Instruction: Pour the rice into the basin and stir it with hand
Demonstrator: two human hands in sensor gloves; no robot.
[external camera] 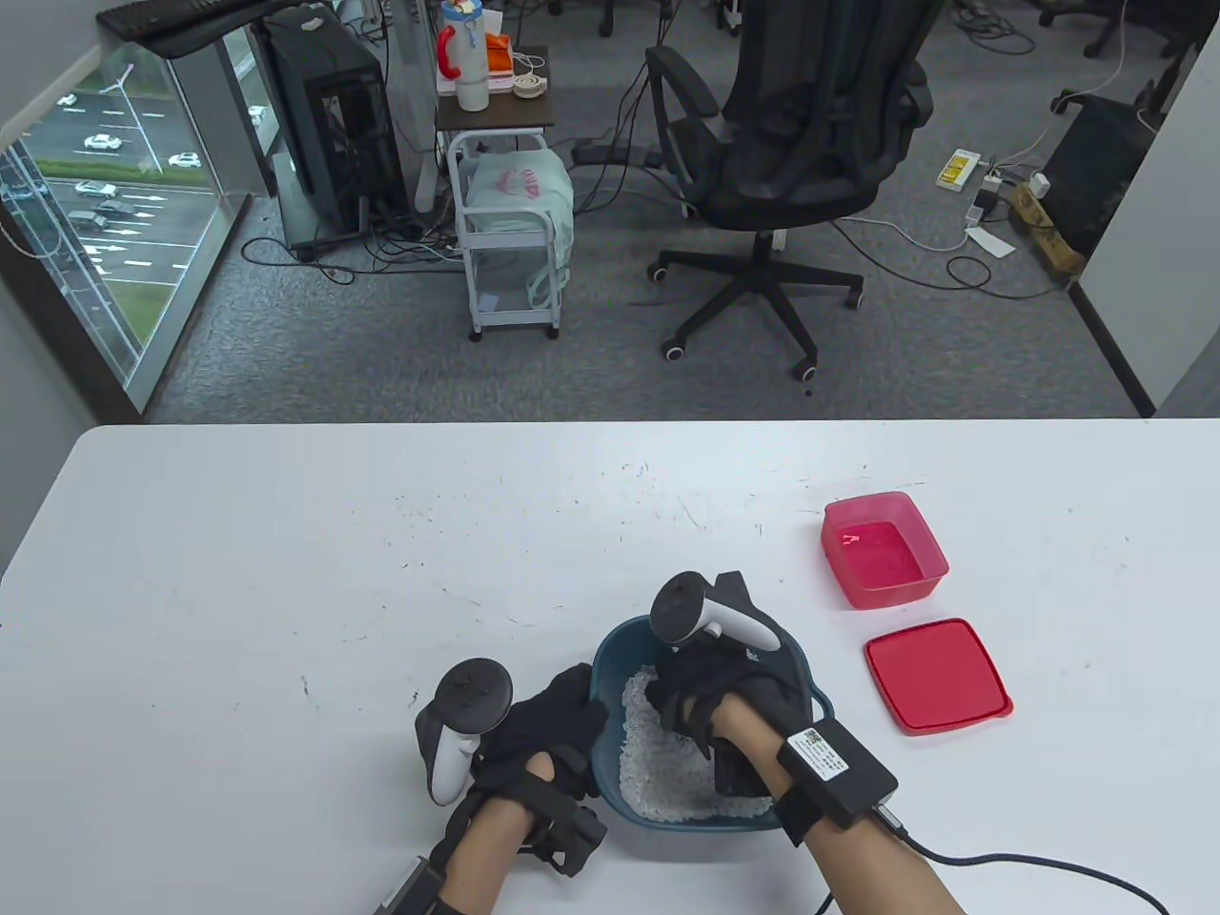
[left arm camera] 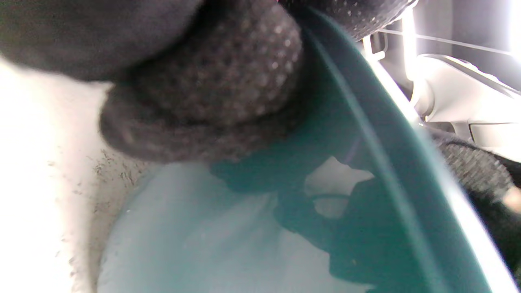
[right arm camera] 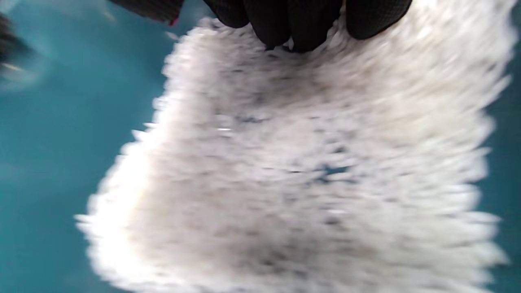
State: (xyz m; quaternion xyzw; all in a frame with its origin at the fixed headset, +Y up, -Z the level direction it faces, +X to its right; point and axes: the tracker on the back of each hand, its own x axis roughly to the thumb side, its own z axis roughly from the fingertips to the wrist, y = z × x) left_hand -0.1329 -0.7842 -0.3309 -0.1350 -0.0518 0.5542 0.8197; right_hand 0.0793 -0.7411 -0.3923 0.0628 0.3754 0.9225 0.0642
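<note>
Table view. A teal basin [external camera: 610, 762] stands on the white table [external camera: 286, 572] near its front edge, with white rice [external camera: 658, 791] heaped on its floor. The right hand [external camera: 710, 696] is lowered into the basin; in the right wrist view its gloved fingertips [right arm camera: 301, 24] are bunched together and touch the top edge of the rice mound [right arm camera: 293, 183] (blurred), the grains spreading below them to the teal floor [right arm camera: 61, 142] on either side. Whether any rice is enclosed by those fingers cannot be told. The left hand [external camera: 538, 739] lies against the basin's left outer wall; the left wrist view shows a gloved finger [left arm camera: 211, 93] pressed on the wall [left arm camera: 366, 195] just under the rim, the fingers curled round the rim so far as can be seen. To the right of the basin, apart from it, stand a red container [external camera: 884, 548], open, and its red lid [external camera: 937, 675] lying flat just in front of it.
</note>
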